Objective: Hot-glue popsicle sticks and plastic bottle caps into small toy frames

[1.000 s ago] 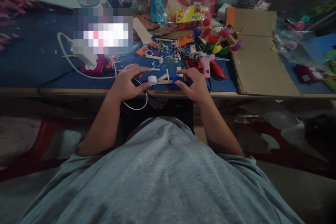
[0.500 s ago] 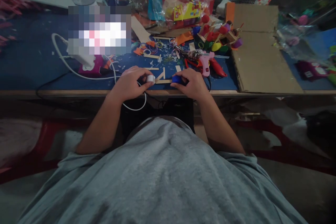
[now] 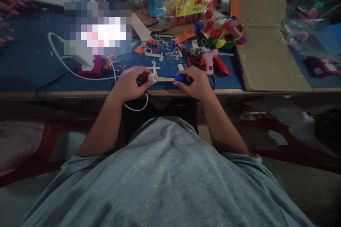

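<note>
A small frame of wooden sticks (image 3: 163, 78) lies across the near edge of the blue table (image 3: 32, 64), with a white bottle cap (image 3: 152, 77) at its left end and a blue cap (image 3: 180, 77) at its right end. My left hand (image 3: 130, 84) is closed, its fingers pinching the white cap. Curled round the blue cap is my right hand (image 3: 195, 83), also closed. An upright piece of the frame stands just right of the white cap.
A pink glue gun (image 3: 209, 60) and red-handled tool (image 3: 221, 66) lie just beyond my right hand. White cable (image 3: 66, 67) loops at left. Coloured caps and stick models (image 3: 223, 33), cardboard sheets (image 3: 266, 53), rubber bands and scraps crowd the back.
Both hands went from fingers stretched over the pieces to closed grips on the two caps. The stick frame now stands more upright between them.
</note>
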`<action>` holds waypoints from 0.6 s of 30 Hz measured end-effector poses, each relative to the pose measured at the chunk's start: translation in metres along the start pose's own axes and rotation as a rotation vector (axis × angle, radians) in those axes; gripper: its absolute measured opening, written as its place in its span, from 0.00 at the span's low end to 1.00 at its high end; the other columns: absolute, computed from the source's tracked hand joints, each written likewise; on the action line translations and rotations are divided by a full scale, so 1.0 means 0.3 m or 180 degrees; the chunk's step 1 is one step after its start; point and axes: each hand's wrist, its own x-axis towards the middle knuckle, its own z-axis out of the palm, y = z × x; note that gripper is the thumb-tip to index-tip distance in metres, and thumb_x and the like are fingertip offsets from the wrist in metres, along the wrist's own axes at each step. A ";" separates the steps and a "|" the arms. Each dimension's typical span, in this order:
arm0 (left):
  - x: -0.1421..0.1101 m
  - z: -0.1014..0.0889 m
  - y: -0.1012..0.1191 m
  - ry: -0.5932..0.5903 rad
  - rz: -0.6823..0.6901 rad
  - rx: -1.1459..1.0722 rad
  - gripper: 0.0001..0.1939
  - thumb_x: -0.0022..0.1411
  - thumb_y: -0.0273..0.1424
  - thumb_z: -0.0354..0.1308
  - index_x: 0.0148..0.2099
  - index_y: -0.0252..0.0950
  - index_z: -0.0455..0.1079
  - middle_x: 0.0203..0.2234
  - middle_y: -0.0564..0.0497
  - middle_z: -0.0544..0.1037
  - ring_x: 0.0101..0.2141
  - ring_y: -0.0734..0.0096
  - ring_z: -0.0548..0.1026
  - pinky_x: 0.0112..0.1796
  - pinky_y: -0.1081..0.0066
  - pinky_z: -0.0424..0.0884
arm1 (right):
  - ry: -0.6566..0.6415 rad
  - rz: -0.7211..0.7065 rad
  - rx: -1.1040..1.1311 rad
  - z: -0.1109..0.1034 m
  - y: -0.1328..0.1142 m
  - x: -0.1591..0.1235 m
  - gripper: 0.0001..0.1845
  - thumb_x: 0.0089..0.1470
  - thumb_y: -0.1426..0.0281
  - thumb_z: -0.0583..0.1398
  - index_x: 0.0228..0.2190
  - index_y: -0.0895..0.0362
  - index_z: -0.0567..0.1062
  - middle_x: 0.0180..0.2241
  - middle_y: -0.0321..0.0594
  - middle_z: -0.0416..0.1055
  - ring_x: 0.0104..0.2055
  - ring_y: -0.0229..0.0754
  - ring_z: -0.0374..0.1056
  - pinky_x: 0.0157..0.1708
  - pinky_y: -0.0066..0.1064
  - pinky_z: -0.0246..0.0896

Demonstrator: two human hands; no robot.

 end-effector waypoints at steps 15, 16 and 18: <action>-0.003 0.006 -0.014 0.0003 0.0138 0.0002 0.20 0.74 0.50 0.68 0.56 0.41 0.82 0.44 0.46 0.87 0.44 0.52 0.84 0.52 0.55 0.78 | 0.0211 -0.0234 0.0107 0.016 0.013 -0.004 0.16 0.65 0.54 0.75 0.43 0.53 0.87 0.29 0.36 0.70 0.35 0.47 0.65 0.43 0.44 0.68; -0.004 0.007 -0.015 0.0013 0.0140 0.0006 0.20 0.74 0.50 0.68 0.56 0.41 0.82 0.44 0.46 0.87 0.45 0.52 0.84 0.53 0.54 0.78 | 0.0182 -0.0223 0.0106 0.015 0.013 -0.003 0.16 0.65 0.54 0.75 0.43 0.53 0.87 0.29 0.36 0.69 0.35 0.47 0.65 0.44 0.44 0.68; -0.005 0.008 -0.015 0.0034 0.0132 -0.0001 0.21 0.74 0.50 0.68 0.57 0.41 0.82 0.44 0.46 0.87 0.45 0.51 0.84 0.54 0.54 0.78 | 0.0132 -0.0210 0.0109 0.013 0.013 -0.002 0.16 0.65 0.55 0.76 0.43 0.53 0.87 0.29 0.36 0.70 0.35 0.47 0.65 0.44 0.44 0.69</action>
